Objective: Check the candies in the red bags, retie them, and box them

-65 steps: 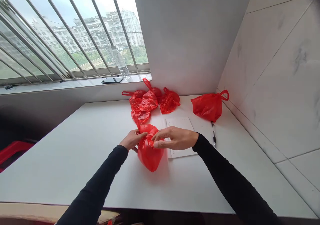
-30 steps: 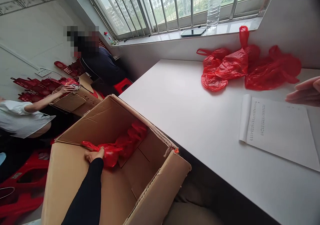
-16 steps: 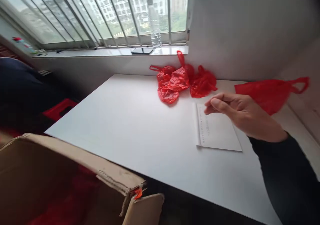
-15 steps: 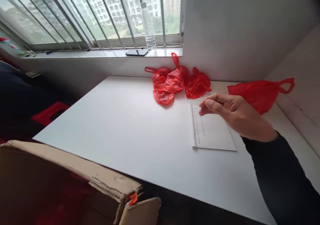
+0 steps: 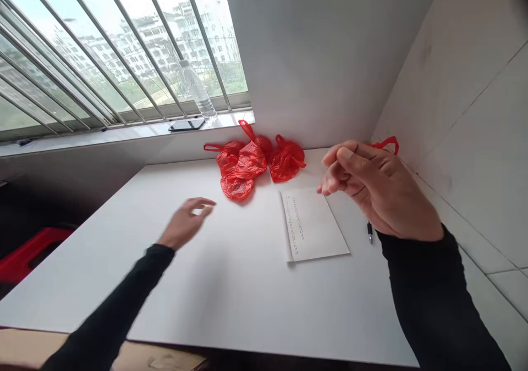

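My left hand [image 5: 187,221] is over the white table [image 5: 223,299], its thumb and fingers apart and nothing in it. It is left of a group of red plastic bags [image 5: 251,161], not touching them. My right hand [image 5: 379,192] is raised at the right, fingers loosely curled and thumb near the index finger; I see nothing held. Behind it, another red plastic bag shows mostly its handle [image 5: 390,142]; the rest is hidden. Below and left of this hand lies a white sheet or pad of paper [image 5: 322,228] with columns of small marks.
A dark pen [image 5: 370,232] lies right of the paper. On the windowsill are a clear plastic bottle [image 5: 200,93] and a phone [image 5: 186,125]. A cardboard box [image 5: 165,354] borders the table's near edge. A red stool-like object [image 5: 33,255] is at the left.
My left hand has come into view over the table. The view has turned right and tilted, so the bags and paper appear further left. The pen now shows, and less of the box is seen.
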Demonstrator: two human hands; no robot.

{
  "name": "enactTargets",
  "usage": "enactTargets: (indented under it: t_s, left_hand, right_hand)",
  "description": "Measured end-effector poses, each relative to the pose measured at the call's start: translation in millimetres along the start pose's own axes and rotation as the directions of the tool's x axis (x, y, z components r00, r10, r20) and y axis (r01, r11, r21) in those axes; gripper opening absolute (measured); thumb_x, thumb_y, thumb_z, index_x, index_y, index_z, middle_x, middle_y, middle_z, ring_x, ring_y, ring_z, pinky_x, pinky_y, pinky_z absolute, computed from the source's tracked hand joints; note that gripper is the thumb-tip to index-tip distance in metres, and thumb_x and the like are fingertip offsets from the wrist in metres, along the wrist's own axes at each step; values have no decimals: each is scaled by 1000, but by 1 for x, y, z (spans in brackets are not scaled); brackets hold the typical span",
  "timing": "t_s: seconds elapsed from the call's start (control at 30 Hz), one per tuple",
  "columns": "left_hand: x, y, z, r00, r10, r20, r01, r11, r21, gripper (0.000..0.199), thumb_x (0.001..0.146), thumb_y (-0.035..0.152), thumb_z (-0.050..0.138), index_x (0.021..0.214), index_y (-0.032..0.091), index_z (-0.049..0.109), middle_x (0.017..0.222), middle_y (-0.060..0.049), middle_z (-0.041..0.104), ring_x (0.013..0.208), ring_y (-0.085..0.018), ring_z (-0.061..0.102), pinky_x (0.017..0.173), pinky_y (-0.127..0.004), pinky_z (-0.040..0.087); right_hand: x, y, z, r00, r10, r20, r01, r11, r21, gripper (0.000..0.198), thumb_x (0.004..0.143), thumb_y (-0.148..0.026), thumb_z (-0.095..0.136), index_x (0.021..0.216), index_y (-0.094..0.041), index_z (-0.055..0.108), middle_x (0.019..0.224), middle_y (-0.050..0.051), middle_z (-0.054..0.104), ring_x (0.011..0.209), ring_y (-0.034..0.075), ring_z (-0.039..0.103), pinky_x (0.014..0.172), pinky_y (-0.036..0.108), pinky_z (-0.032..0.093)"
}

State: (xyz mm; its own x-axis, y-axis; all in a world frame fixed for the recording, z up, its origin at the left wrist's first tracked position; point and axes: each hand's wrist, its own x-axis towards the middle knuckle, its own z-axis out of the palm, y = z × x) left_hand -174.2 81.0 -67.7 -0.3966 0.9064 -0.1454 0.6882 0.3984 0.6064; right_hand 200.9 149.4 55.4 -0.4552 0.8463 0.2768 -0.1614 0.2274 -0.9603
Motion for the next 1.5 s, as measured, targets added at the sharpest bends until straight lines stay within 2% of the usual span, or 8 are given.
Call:
enactTargets:
  t_s: [0.2, 0.43, 0.63, 0.8, 0.9, 1.17, 1.4, 1.5]
  left_hand:
    - [27, 48, 59, 971, 149, 185, -171, 979, 113, 26, 73, 36, 75, 91, 18, 73, 140, -18, 60, 140, -40, 44, 115, -50, 36]
    - [-5, 52, 29, 923, 160, 349, -205, 974, 96, 40, 83, 59, 58, 82, 22, 73, 88, -8, 73, 84, -29, 69, 74, -38, 55]
    - [-8, 42, 39, 945, 253, 209, -277, 957, 91, 50, 79, 40, 60, 126, 21, 66, 117, -11, 67, 106, -29, 62, 99, -43, 49]
    - [-7, 36, 56, 931, 320, 175, -338, 937, 87, 19, 79, 38, 61, 80, 20, 70, 86, -11, 64, 91, -31, 59, 89, -47, 49]
    - [-10, 47, 49, 933, 353, 69, -356, 933, 42, 22, 85, 41, 57, 77, 21, 62, 93, -10, 63, 93, -29, 56, 89, -47, 46]
    - [-29, 80, 34, 909, 396, -133, -417, 881, -225, 25, 99, 43, 45, 85, 22, 47, 77, 2, 49, 68, -14, 43, 63, -28, 40]
    - [-38, 84, 28, 878, 478, -24, -456, 820, -345, 34, 96, 44, 58, 124, 25, 57, 81, 3, 53, 69, -14, 49, 66, -28, 45]
    - [-37, 86, 29, 855, 519, -7, -491, 805, -332, 24, 94, 44, 61, 102, 22, 69, 87, -2, 61, 82, -17, 57, 78, -32, 47]
  right_hand:
    - [-5, -10, -12, 1000, -24, -7, 24, 1000, 11, 26, 98, -51, 61, 95, -27, 71, 70, 0, 66, 73, 18, 69, 81, 37, 62]
    - [-6, -16, -17, 999, -31, -28, 32, 999, 9, 23, 100, -46, 59, 93, -28, 72, 72, -2, 65, 73, 15, 69, 80, 32, 61]
    - [-8, -15, -4, 991, 25, 133, -13, 995, -97, 27, 101, -48, 57, 99, -26, 72, 76, 0, 69, 79, 18, 70, 83, 34, 58]
    - [-4, -5, 12, 931, 84, 355, -44, 992, -119, 26, 102, -44, 56, 105, -23, 71, 82, 1, 71, 86, 17, 70, 83, 31, 56]
    - [3, 23, 31, 901, 139, 410, -95, 987, -127, 27, 101, -43, 56, 106, -21, 69, 87, 2, 72, 87, 17, 71, 82, 31, 55]
    - [8, 107, 81, 935, 228, 270, -59, 853, -518, 31, 90, -30, 65, 118, -18, 64, 99, 7, 72, 90, 21, 67, 80, 35, 50]
    - [16, 87, 58, 979, 109, 174, -22, 898, -440, 20, 92, -19, 55, 105, -20, 70, 96, 2, 73, 87, 16, 65, 78, 30, 49]
    - [20, 80, 42, 982, 96, 160, -16, 898, -439, 18, 91, -21, 57, 100, -21, 73, 96, 2, 74, 87, 16, 66, 79, 30, 50]
